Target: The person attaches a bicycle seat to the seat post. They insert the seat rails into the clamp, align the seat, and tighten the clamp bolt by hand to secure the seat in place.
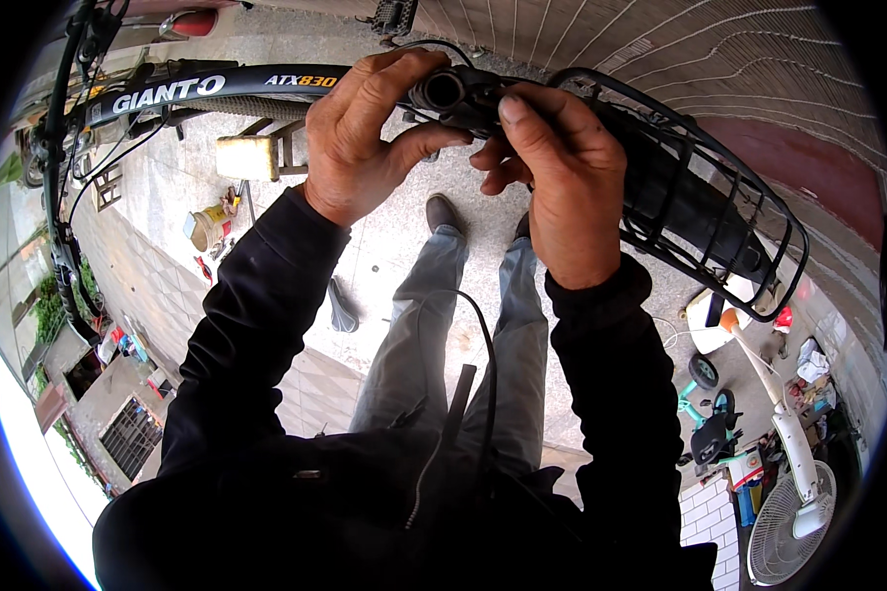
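Note:
A black bicycle frame (pixel 251 79) runs across the top of the view, and its seat tube (pixel 444 93) shows an open round end with no post in it. My left hand (pixel 360 138) wraps round the left side of that tube, fingers over the far side and thumb reaching below. On the other side, my right hand (pixel 562 167) is closed in a pinch at the dark fittings beside the tube's mouth. What lies between its fingertips is hidden. Behind my right hand extends a black rear rack (pixel 801 241) above the back wheel.
A dark saddle-shaped piece (pixel 341 307) lies on the floor left of my legs. Farther left are a small stool (pixel 246 158) and a bucket (pixel 207 229) of tools. At right stand a white fan (pixel 788 537) and a teal child's bike (pixel 712 433). A ribbed wall (pixel 660 44) borders the far side.

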`<state>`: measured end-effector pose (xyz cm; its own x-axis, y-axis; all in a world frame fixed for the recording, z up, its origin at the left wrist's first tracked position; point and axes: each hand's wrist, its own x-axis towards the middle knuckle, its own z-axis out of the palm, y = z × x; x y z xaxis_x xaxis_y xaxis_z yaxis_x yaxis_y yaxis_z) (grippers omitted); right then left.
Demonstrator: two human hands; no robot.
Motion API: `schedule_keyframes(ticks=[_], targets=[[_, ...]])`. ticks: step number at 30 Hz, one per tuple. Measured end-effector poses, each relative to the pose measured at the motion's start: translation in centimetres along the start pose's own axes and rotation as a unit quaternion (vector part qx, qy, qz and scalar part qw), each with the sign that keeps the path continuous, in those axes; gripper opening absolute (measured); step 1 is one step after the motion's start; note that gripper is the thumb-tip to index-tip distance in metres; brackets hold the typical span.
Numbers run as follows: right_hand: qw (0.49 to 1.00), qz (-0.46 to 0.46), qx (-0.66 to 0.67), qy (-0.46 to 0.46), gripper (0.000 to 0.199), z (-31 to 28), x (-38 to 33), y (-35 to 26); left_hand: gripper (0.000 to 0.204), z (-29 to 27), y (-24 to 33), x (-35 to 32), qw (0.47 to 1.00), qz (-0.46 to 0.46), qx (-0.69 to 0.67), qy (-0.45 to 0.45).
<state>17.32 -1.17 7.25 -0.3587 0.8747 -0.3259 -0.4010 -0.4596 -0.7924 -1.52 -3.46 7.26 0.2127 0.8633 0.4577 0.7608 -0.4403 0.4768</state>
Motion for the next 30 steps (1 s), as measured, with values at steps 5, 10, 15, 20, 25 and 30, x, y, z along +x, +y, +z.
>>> schedule_keyframes(ticks=[5,10,15,20,25,30], targets=[[0.999,-0.010,-0.033,0.009,0.020,0.3,0.1,-0.1,0.067,-0.3,-0.2,0.4,1.000,0.007,-0.005,-0.023],[1.000,-0.011,0.005,0.014,0.020,0.3,0.0,0.4,0.069,-0.4,-0.4,0.9,0.998,0.005,-0.009,-0.060],[1.000,-0.015,-0.007,0.027,0.018,0.4,-0.2,0.2,0.072,-0.7,-0.3,1.0,0.996,0.053,0.051,-0.056],[0.996,-0.064,-0.053,0.018,0.021,0.1,-0.2,0.5,0.072,-0.5,-0.2,0.9,0.992,0.088,0.076,-0.046],[0.997,-0.056,0.000,0.046,0.017,0.5,-0.4,0.2,0.071,-0.6,-0.2,0.6,0.992,0.096,0.072,-0.044],[0.997,-0.055,-0.027,0.040,0.016,0.6,-0.3,-0.2,0.066,-0.6,-0.2,0.5,0.992,0.094,0.072,-0.043]])
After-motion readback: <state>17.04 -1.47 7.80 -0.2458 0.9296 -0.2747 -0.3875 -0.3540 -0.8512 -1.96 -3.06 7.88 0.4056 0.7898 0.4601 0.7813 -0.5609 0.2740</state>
